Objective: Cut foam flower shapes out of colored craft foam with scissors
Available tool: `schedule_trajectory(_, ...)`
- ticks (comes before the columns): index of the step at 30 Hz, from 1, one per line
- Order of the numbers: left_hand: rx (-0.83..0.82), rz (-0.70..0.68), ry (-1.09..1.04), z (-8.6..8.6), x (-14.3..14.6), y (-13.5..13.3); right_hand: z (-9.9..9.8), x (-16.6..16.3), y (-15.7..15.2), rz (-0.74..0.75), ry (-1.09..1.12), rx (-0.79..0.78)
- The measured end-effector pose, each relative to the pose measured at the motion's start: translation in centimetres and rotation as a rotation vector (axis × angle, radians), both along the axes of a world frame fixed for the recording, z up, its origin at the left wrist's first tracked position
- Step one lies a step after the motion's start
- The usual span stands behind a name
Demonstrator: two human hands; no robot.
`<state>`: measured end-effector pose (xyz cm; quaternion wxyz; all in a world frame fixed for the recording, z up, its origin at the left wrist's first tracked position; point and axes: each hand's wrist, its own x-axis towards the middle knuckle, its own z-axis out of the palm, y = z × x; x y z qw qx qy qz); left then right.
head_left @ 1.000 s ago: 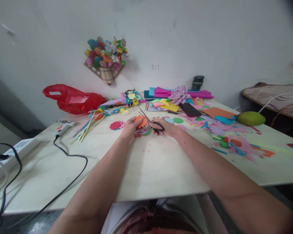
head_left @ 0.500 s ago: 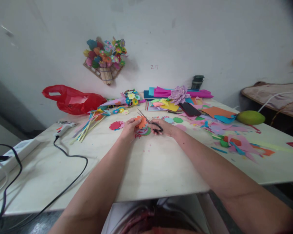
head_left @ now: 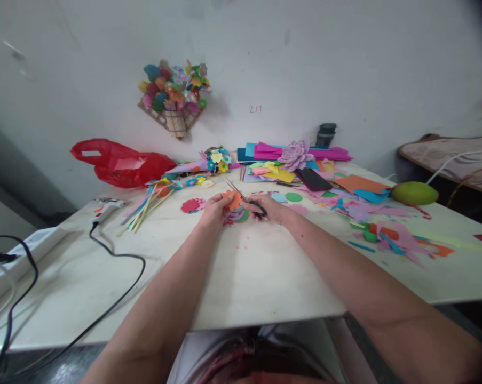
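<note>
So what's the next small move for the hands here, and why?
Probably close the scissors along the petal edge: the right hand has the blades open at the orange paper flower, which the left hand pinches steady.

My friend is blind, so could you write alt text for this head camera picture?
At a craft table, the left hand holds an orange paper flower while the right hand cuts it with scissors. Coloured paper scraps lie to the right, a glue gun to the left, and a paper bouquet hangs on the wall.
</note>
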<state>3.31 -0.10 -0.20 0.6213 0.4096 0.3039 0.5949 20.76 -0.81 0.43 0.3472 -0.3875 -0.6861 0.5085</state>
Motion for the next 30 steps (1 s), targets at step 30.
schedule_trajectory(30,-0.013,0.017,-0.005,-0.04,0.03,0.08,-0.22,-0.33,0.26,-0.028,0.102,-0.064)
